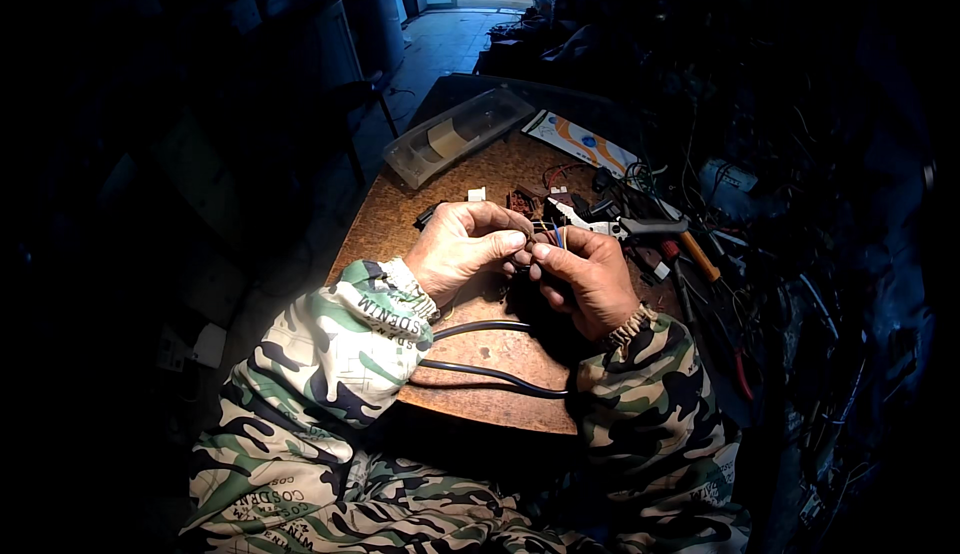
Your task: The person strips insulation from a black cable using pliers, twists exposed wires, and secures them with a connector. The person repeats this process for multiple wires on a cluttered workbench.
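Note:
Above the wooden bench top (490, 409), my two hands meet fingertip to fingertip. My left hand (462, 246) is closed in a pinch of thumb and forefinger; what lies between them is too small to make out. My right hand (592, 279) pinches thin coloured wires (559, 238), blue and yellowish, whose ends stick up between its fingers. Their other ends are hidden by the hands. Two lengths of black cable (490, 373) cross the bench below my hands, between my camouflage sleeves.
Beyond my hands lie pliers (598, 224), dark red connectors (528, 203) and a white connector (477, 195). Farther back are a clear plastic box (410, 161) and a white-and-orange packet (580, 142). At right, an orange-handled tool (702, 258) lies beside tangled wires.

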{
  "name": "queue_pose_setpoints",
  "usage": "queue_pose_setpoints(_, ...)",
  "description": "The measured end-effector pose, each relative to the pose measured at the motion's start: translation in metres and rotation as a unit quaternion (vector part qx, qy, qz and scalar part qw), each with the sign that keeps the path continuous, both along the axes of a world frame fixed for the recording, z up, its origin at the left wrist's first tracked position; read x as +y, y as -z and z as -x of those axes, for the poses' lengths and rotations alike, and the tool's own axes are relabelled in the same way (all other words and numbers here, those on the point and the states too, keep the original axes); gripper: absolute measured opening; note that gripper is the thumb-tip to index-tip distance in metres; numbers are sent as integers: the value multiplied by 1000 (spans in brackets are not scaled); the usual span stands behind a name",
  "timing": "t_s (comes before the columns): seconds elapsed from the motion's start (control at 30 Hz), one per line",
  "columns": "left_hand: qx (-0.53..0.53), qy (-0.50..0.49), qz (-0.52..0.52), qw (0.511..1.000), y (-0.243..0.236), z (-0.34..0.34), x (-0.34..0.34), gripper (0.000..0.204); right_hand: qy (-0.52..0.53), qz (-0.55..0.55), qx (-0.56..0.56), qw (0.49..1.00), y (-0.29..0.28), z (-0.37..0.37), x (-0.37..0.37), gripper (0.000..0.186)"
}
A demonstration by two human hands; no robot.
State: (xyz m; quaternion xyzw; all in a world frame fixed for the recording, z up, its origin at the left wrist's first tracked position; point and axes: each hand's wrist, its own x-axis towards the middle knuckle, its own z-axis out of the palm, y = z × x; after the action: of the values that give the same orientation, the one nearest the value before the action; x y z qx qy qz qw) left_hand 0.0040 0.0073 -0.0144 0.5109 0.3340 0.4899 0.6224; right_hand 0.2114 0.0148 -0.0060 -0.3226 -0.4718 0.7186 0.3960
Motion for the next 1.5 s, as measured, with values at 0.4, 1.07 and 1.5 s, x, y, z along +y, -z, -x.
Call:
queue_pose_setpoints(0.4,-4,-10,20,1000,-1,-1,-2,30,8,8,-3,1000,-1,2,-1,14)
queue_pose_setpoints(1.07,-69,-66,-13,995,5,0,3,16,-16,0,-13,1000,0,2,-2,16)
queue_pose_setpoints(1.5,-101,-62,33,992,-2,3,2,22,-8,-1,-14,1000,2,3,-1,17)
